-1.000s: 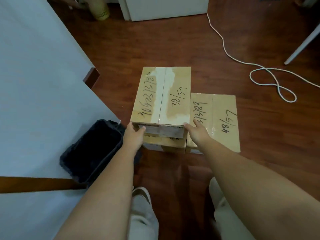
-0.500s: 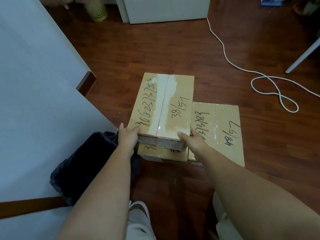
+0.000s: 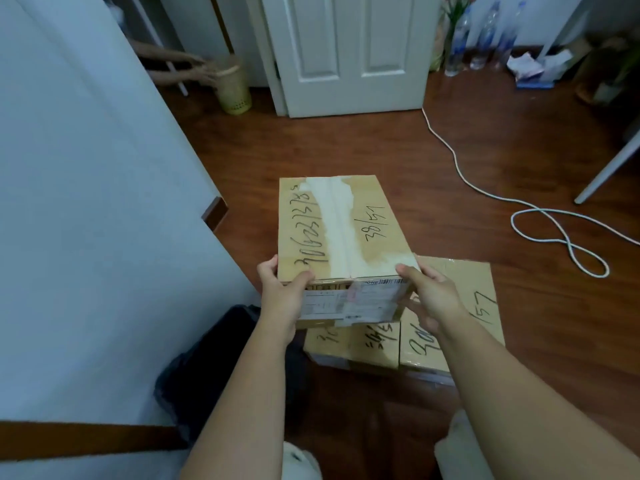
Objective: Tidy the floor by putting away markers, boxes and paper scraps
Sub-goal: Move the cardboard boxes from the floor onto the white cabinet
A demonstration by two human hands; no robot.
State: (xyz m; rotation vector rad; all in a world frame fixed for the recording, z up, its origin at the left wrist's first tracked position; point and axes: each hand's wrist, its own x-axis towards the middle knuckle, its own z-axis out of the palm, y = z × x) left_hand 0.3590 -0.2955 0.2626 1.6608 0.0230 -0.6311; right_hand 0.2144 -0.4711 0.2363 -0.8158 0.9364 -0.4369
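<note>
I hold a brown cardboard box with a torn white strip and black handwriting on its lid, lifted above the floor. My left hand grips its near left corner, thumb on top. My right hand grips its near right corner. A shipping label covers the box's near side. Two more cardboard boxes lie on the floor beneath: one directly under the held box, another to the right with black writing on top.
A black bin bag sits at the lower left beside a white-covered table. A white cable loops over the wooden floor on the right. A white door, a yellow basket, water bottles and another person's hands are at the back.
Both hands have lifted the top box off the stack, raising it towards me. The box beneath it now shows, and my view has tilted up to show the door.
</note>
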